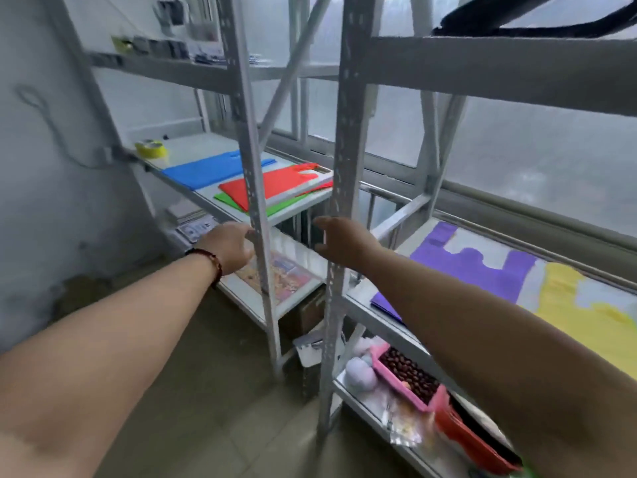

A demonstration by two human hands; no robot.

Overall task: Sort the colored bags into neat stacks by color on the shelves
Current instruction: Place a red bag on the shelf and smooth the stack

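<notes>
Two grey uprights [250,160] between empty hands and red bag [272,184].

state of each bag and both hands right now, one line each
blue bag: flat on the left shelf, alone
red bag: flat, lying on top of the green bag
green bag: flat, mostly covered by the red one
purple bag: flat on the right shelf
yellow bag: flat beside the purple one
left hand: empty, reaching toward the left shelf
right hand: open, empty
</notes>
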